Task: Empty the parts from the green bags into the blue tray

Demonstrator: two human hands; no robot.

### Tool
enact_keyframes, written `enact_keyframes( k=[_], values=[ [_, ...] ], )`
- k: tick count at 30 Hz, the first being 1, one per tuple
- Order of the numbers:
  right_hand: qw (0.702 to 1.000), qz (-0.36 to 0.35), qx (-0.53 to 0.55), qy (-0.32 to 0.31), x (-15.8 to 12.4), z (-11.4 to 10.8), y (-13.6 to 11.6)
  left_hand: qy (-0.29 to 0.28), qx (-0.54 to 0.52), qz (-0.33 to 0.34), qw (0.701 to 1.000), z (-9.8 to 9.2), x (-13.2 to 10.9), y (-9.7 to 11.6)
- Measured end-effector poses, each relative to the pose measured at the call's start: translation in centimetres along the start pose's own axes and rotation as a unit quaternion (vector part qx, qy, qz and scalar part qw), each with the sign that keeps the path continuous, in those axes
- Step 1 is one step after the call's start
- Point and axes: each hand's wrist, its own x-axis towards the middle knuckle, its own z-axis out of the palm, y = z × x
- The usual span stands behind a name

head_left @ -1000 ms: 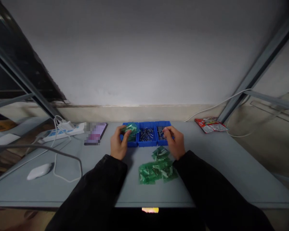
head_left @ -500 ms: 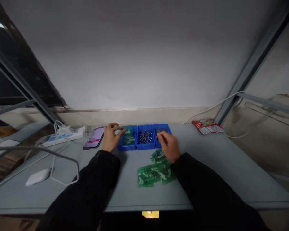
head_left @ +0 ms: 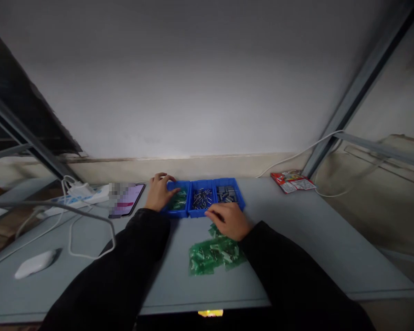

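Observation:
Three blue bins stand in a row on the grey table [head_left: 296, 239]. The left bin [head_left: 175, 202] holds green bags, the middle bin [head_left: 201, 199] small metal pins, the right bin [head_left: 228, 194] dark grey parts. My left hand [head_left: 158, 193] rests on the left bin's far left corner, fingers curled over its rim. My right hand [head_left: 227, 219] lies just in front of the middle and right bins, fingers bent and pointing left; what they hold, if anything, is hidden. A pile of filled green bags [head_left: 212, 255] lies under and in front of that hand.
A phone [head_left: 126, 200] lies left of the bins, beside a white power strip [head_left: 77, 195] with trailing cables. A white mouse [head_left: 34, 263] sits near the front left. A red packet [head_left: 291, 180] lies at the back right, next to a slanted metal post [head_left: 348, 101].
My left hand let go of a green bag into the left bin and moved to the bin's left corner. My right hand drew back from the right bin toward the bag pile.

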Motion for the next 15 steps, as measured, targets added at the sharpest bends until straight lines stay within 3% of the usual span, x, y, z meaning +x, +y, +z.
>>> enact_keyframes(
  k=[2, 4, 8, 10, 15],
  values=[
    [0.998, -0.015, -0.005, -0.062, -0.1, 0.1, -0.2, 0.028, -0.035, 0.037, 0.998, -1.7, -1.2, 2.0],
    [0.994, -0.022, -0.024, -0.105, -0.2, 0.2, -0.4, 0.01, -0.094, 0.078, 0.992, -3.7, -3.1, 4.4],
    [0.99, -0.033, -0.08, -0.108, -0.3, 0.2, -0.4, -0.199, -0.184, 0.119, 0.955, -6.4, -7.8, 8.5],
    [0.99, -0.032, -0.098, -0.096, -0.2, 0.1, -0.2, -0.283, -0.185, 0.138, 0.931, -6.6, -9.8, 9.8],
    [0.99, -0.024, -0.115, -0.073, -0.2, 0.0, 0.4, -0.313, -0.152, 0.121, 0.93, -5.4, -12.0, 11.4]
  ],
)
